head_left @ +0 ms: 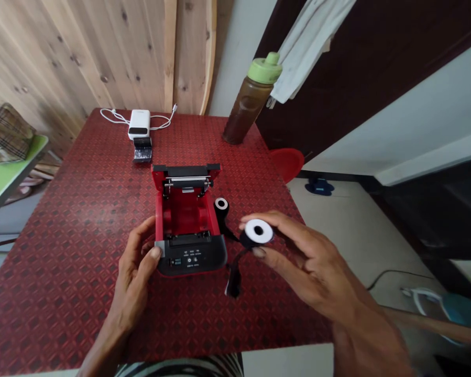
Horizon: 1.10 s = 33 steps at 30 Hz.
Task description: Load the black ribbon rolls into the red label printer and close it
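Note:
A red and black label printer (192,256) sits on the table with its lid (186,173) raised, so its red inner bay shows bare. My left hand (139,256) grips the printer's left front corner, thumb on top. Between the thumb and fingers of my right hand (290,251) is a ribbon roll (259,231) with a white core end, held just right of the printer. Black ribbon runs from it to a second, smaller roll (221,204) beside the printer's right wall. A loose black strip (234,280) hangs below.
Behind the printer lie a white power bank (140,123) with a cable and a small black piece (142,150). A brown bottle (247,99) with a green lid stands at the back right of the red patterned table (81,225). A red stool (288,163) is beyond the right edge.

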### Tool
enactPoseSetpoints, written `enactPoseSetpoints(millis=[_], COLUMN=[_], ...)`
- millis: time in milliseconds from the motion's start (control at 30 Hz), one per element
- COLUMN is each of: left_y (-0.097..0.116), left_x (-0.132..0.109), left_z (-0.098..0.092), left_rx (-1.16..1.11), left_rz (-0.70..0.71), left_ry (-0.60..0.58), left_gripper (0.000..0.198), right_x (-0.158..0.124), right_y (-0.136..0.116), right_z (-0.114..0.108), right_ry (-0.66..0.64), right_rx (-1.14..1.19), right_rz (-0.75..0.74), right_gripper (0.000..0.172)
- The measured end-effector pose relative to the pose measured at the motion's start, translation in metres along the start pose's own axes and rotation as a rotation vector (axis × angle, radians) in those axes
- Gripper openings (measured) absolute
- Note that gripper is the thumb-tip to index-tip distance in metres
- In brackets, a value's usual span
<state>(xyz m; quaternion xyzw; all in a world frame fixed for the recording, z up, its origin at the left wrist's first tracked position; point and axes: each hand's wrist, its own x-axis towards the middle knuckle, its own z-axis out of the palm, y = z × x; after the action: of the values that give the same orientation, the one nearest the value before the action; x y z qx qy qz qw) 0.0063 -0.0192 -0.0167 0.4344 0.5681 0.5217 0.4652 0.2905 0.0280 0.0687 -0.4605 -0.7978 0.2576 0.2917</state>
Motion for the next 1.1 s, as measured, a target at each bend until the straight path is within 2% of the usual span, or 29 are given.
enactPoseSetpoints(millis=[67, 133, 233, 333, 467, 567, 700, 867, 1033, 1100], left_y=[0.002, 0.002, 0.002, 0.002, 0.004, 0.004, 0.003, 0.005, 0.006, 0.008], left_x=[0.0, 0.0, 0.0, -0.001, -0.002, -0.003, -0.003, -0.003, -0.003, -0.003], left_z=[0.0, 0.001, 0.001, 0.001, 0.001, 0.001, 0.001, 0.0, 0.0, -0.001], left_rx=[-0.002, -0.012, -0.038, -0.059, -0.089, -0.103, -0.098, -0.076, -0.082, -0.093], left_rz=[0.001, 0.007, 0.009, -0.008, -0.018, -0.04, -0.068, -0.057, -0.076, -0.09], left_ry=[-0.011, -0.019, -0.029, -0.042, -0.058, -0.062, -0.069, -0.059, -0.067, -0.076], left_gripper=[0.054, 0.054, 0.055, 0.054, 0.054, 0.055, 0.055, 0.054, 0.055, 0.055], right_x=[0.022, 0.045, 0.071, 0.083, 0.092, 0.103, 0.113, 0.109, 0.093, 0.086], right_y=[-0.02, -0.031, -0.036, -0.034, -0.03, -0.026, -0.021, -0.015, -0.011, -0.013], right_z=[0.009, 0.03, 0.062, 0.077, 0.079, 0.08, 0.084, 0.085, 0.073, 0.063], right_ry=[-0.059, -0.121, -0.247, -0.288, -0.359, -0.473, -0.537, -0.514, -0.384, -0.366], right_rx=[-0.07, -0.22, -0.482, -0.579, -0.535, -0.522, -0.519, -0.454, -0.218, -0.143], right_rz=[-0.144, -0.235, -0.246, -0.213, -0.165, -0.088, -0.031, -0.033, -0.16, -0.227], right_gripper=[0.027, 0.024, 0.014, 0.017, 0.021, 0.018, 0.016, 0.017, 0.042, 0.045])
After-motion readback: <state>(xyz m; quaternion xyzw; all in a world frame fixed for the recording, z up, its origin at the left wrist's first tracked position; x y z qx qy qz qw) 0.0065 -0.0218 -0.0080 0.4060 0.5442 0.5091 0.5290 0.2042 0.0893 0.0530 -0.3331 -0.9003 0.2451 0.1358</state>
